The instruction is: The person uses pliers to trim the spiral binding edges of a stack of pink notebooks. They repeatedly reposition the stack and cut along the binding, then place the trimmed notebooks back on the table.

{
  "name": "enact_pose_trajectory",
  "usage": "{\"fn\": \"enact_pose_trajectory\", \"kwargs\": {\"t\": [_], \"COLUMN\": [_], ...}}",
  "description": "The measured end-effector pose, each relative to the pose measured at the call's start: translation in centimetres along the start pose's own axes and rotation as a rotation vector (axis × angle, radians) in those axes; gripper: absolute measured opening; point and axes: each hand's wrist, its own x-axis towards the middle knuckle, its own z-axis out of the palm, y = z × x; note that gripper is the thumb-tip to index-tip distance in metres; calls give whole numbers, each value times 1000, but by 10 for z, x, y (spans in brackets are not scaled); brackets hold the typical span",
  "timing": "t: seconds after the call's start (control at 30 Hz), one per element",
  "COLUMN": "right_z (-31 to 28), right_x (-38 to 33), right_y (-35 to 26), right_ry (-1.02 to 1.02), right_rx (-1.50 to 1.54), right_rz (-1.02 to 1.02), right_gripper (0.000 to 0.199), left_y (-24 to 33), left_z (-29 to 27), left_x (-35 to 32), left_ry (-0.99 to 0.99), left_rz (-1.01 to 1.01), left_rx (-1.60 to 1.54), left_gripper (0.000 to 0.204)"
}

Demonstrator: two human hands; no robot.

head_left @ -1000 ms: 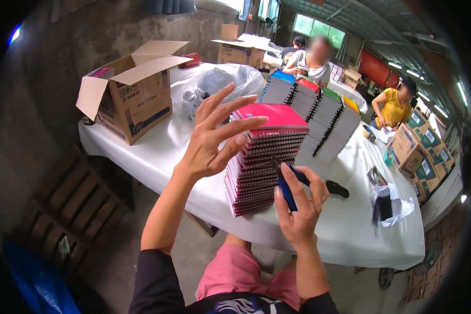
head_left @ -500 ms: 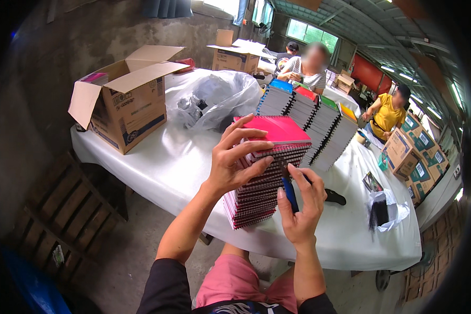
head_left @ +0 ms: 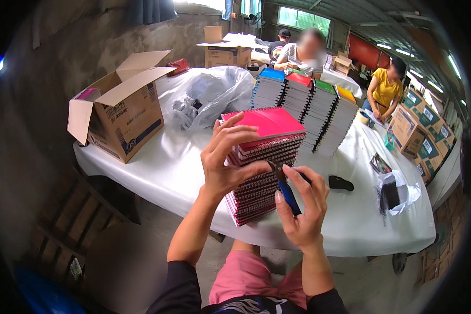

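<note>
In front of me stands a tall stack of spiral-bound notebooks [head_left: 272, 121] with pinkish-red covers, coils facing me. My left hand [head_left: 224, 156] lies at its upper left, fingers stretched over the top cover's edge and thumb along the coils. My right hand [head_left: 304, 209] grips cutting pliers [head_left: 289, 198] with blue handles, index finger extended along them. Their dark jaws point up at the coils beside my left thumb. Whether the jaws have hold of a wire end I cannot make out.
Beyond stand coil-bound books [head_left: 301, 99] with blue, red, green and yellow covers. An open carton [head_left: 128, 118] and a clear plastic bag [head_left: 214, 94] sit left. A black object [head_left: 341, 182] and white bag of black coils [head_left: 403, 193] lie right. Several people work farther back.
My left fingers have lifted a little off the top cover, and the thumb has shifted toward the plier jaws. The pliers stay at the coils. The whole view has tilted slightly.
</note>
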Motion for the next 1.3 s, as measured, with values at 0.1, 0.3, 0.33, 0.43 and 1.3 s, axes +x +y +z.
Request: {"fn": "enact_pose_trajectory", "kwargs": {"t": [0.1, 0.3, 0.33, 0.43, 1.3], "right_z": [-5, -5, -6, -8, 20], "right_x": [-1, -4, -5, -4, 3], "right_y": [0, 1, 1, 0, -13], "right_ry": [5, 3, 3, 3, -23], "right_rx": [10, -1, -6, -23, -138], "right_rz": [15, 1, 4, 12, 5], "right_gripper": [41, 41, 41, 42, 44], "left_y": [-3, -3, -5, -5, -29], "left_z": [-6, -3, -1, 0, -32], "left_x": [5, 2, -1, -2, 0], "left_ry": [-116, -108, -87, -66, -304], "left_rz": [65, 70, 57, 63, 119], "left_rx": [89, 117, 98, 91, 4], "left_gripper": [24, 19, 19, 19, 58]}}
